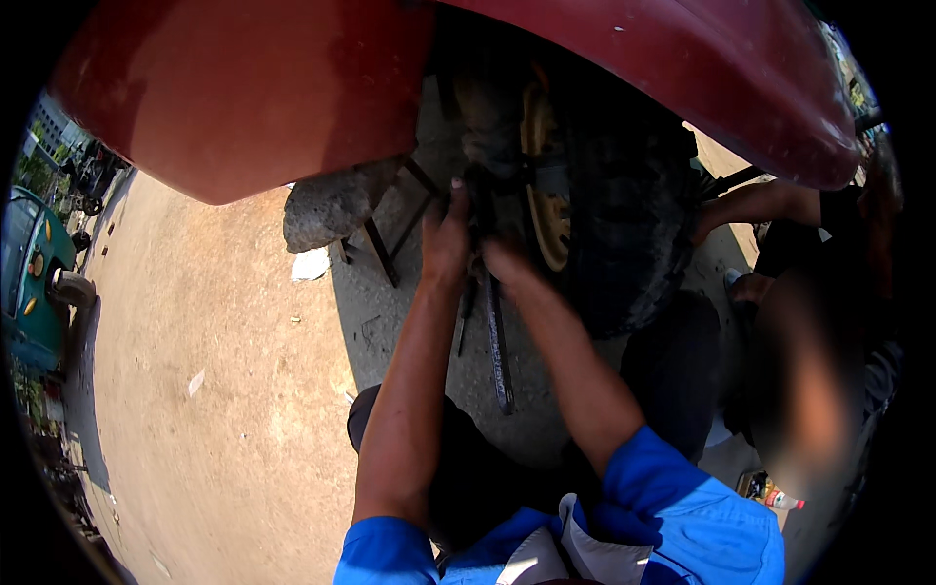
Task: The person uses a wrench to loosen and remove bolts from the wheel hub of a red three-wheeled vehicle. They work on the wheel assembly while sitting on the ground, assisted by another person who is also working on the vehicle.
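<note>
One pair of bare hands beneath dark-red bodywork point(283, 88), at the inner side of a heavy-treaded tyre point(624, 244) on a yellow rim point(553, 229). Left hand point(446, 239): thumb raised, beside the upper end of a long dark bar point(499, 356); fingers hidden, so its grip cannot be told. Right hand point(507, 261): against the bar's other side, fingers curled inward; shadow and blur leave unclear whether it grasps the metal. The bar slants down toward the wearer's knees, its length presumably giving leverage. One rough grey stone point(327, 210), on a dark-legged stand point(380, 249) below the bodywork's lower edge, perhaps as a prop. One co-worker's arm point(756, 207), reaching toward the tyre's far side, possibly to steady it.
</note>
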The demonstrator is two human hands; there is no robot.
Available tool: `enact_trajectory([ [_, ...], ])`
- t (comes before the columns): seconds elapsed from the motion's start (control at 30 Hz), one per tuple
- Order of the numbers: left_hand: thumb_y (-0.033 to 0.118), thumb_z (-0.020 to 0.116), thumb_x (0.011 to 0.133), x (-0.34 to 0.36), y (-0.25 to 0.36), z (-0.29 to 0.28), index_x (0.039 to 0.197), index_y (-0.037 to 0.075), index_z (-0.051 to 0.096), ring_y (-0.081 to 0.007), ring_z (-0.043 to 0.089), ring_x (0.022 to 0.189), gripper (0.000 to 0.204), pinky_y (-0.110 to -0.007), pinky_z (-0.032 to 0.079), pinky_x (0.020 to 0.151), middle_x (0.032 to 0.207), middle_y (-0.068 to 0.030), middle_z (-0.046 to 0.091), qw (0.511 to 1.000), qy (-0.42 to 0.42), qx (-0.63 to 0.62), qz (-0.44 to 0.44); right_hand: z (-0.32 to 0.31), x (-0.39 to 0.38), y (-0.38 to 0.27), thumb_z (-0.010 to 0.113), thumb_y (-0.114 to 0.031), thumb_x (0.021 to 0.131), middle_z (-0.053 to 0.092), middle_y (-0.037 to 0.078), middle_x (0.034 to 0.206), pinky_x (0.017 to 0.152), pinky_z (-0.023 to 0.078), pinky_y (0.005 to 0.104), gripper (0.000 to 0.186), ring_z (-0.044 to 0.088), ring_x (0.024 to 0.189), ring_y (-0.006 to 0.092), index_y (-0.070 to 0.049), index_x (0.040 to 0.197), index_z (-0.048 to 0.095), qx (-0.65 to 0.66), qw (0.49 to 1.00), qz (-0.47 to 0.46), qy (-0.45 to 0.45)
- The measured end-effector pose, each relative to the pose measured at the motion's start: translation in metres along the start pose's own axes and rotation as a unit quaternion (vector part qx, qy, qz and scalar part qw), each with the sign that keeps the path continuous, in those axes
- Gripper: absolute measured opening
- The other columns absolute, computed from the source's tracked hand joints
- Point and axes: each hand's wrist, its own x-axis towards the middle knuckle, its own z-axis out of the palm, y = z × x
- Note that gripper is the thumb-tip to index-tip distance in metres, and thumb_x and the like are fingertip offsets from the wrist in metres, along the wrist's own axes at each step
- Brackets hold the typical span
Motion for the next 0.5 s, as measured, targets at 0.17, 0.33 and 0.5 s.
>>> enact_trajectory([
  [0.17, 0.044, 0.055, 0.096, -0.005, 0.004, 0.003, 0.122, -0.010, 0.058, -0.0261, 0.060, 0.107, 0.059, -0.036, 0.044, 0.093, 0.114, -0.0197, 0.065, 0.999, 0.028, 0.040, 0.013, -0.007, 0.013, 0.014, 0.055, -0.018, 0.085, 0.061, 0.011, 0.074, 0.057, 0.044, 0.0357, 0.027, 0.059, 0.066, 0.0171, 0.005, 0.095, 0.063, -0.085, 0.995, 0.051, 0.002],
  [0.33, 0.049, 0.051, 0.096, -0.004, 0.000, 0.003, 0.122, -0.002, 0.058, -0.0181, 0.054, 0.097, 0.057, -0.035, 0.043, 0.081, 0.108, -0.0080, 0.062, 0.995, 0.029, 0.094, -0.009, -0.010, 0.073, 0.096, 0.053, -0.032, 0.093, 0.065, 0.021, 0.085, 0.072, 0.048, 0.0463, 0.039, 0.065, 0.081, 0.0348, 0.005, 0.100, 0.061, -0.292, 0.942, -0.088, 0.141],
  [0.5, 0.047, 0.053, 0.096, -0.006, 0.005, -0.002, 0.119, -0.001, 0.059, -0.0155, 0.053, 0.091, 0.054, -0.034, 0.043, 0.076, 0.100, -0.0057, 0.061, 0.993, 0.035, 0.116, 0.009, -0.013, 0.093, 0.116, 0.046, -0.036, 0.099, 0.064, 0.023, 0.088, 0.078, 0.047, 0.0471, 0.043, 0.063, 0.089, 0.0380, 0.004, 0.100, 0.061, -0.286, 0.935, -0.130, 0.166],
])
